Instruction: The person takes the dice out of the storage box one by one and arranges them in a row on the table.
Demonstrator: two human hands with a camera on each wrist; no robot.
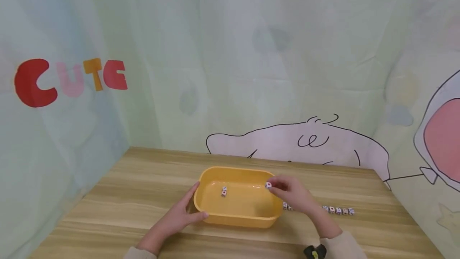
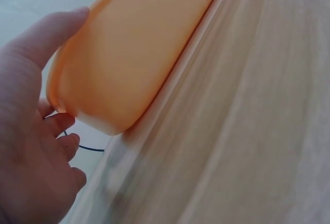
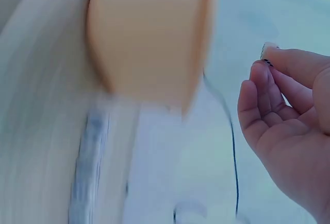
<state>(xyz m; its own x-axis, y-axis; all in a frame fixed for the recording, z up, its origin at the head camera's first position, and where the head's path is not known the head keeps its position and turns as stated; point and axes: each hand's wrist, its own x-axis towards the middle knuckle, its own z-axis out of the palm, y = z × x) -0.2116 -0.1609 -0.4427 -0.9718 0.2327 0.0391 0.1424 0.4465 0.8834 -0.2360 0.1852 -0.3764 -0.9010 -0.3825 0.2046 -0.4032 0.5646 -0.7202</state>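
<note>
A yellow plastic tub (image 1: 248, 221) stands on the wooden table. My left hand (image 1: 177, 215) holds it at its left end, thumb on the near rim and fingers round the corner; the left wrist view shows the same hand (image 2: 38, 110) on the tub (image 2: 124, 54). Between thumb and fingertips my right hand (image 1: 292, 195) pinches a small white die (image 1: 268, 185) over the tub's right end. That die (image 3: 266, 51) is partly hidden by the thumb in the right wrist view. Inside the tub, toward the left, lie a couple of dice (image 1: 224, 193).
A row of several dice (image 1: 338, 210) lies on the table (image 1: 363, 231) right of the tub, partly hidden behind my right hand and wrist. A printed cloth (image 1: 172, 71) hangs along the table's back and sides.
</note>
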